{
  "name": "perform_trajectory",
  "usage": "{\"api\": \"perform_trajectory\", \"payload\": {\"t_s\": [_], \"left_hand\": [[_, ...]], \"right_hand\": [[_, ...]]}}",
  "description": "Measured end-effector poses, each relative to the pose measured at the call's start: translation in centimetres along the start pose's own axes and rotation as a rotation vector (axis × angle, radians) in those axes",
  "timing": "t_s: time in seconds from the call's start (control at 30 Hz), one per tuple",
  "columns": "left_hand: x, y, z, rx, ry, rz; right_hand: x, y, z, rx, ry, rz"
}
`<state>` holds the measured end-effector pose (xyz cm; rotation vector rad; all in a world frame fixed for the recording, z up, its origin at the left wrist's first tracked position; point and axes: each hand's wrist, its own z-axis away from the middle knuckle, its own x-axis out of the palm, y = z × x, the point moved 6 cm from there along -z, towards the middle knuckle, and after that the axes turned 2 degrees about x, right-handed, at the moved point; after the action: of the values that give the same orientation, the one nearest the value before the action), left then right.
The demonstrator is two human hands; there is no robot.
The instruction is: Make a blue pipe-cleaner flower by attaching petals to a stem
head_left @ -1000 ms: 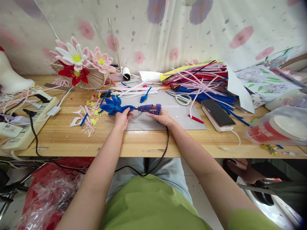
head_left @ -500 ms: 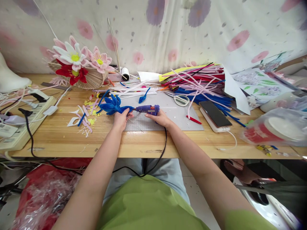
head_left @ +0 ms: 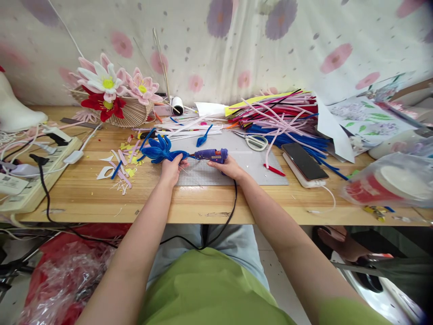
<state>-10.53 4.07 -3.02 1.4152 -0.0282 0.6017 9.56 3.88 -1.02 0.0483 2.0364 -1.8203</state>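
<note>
Between the fingers of my left hand (head_left: 171, 169) is a blue pipe-cleaner flower (head_left: 158, 149), its petals pointing left and its stem end to the right. My right hand (head_left: 230, 168) is wrapped round a purple hot glue gun (head_left: 212, 155). The nozzle points left, close to the flower's stem end; whether they touch I cannot make out. Below both hands lies a grey cutting mat (head_left: 243, 174). Just behind, a single blue petal (head_left: 202, 140) rests on the mat. The glue gun's black cord (head_left: 233, 203) hangs over the table edge.
White-handled scissors (head_left: 256, 142), a bundle of coloured pipe cleaners (head_left: 280, 113) and a phone (head_left: 304, 161) lie to the right. Coloured scraps (head_left: 123, 164) are scattered left. Further left stand a fan with flowers (head_left: 131, 110) and a power strip (head_left: 40, 180). A bagged cup (head_left: 382, 185) stands far right.
The glue gun has shifted slightly right, its nozzle drawing a little away from my left fingers. The left hand keeps its hold on the flower.
</note>
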Motion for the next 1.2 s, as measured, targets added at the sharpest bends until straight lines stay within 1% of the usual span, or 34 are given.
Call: {"api": "perform_trajectory", "payload": {"t_s": [0.13, 0.37, 0.53, 0.73, 0.9, 1.2], "left_hand": [[0.0, 0.0, 0.0, -0.011, -0.003, 0.009], [-0.1, 0.4, 0.3, -0.051, 0.006, 0.056], [-0.1, 0.4, 0.3, -0.059, 0.012, 0.07], [-0.1, 0.2, 0.2, -0.06, 0.004, 0.063], [-0.1, 0.3, 0.3, -0.065, 0.004, 0.076], [0.0, 0.3, 0.2, -0.064, 0.002, 0.083]], "right_hand": [[0.0, 0.0, 0.0, -0.002, 0.014, 0.006], [-0.3, 1.0, -0.4, -0.007, 0.011, 0.022], [-0.4, 0.9, -0.3, 0.015, 0.024, 0.018], [-0.1, 1.0, -0.5, -0.016, 0.01, -0.011], [-0.2, 1.2, -0.5, -0.002, 0.005, 0.005], [-0.1, 0.0, 0.0, -0.007, 0.014, 0.008]]}}
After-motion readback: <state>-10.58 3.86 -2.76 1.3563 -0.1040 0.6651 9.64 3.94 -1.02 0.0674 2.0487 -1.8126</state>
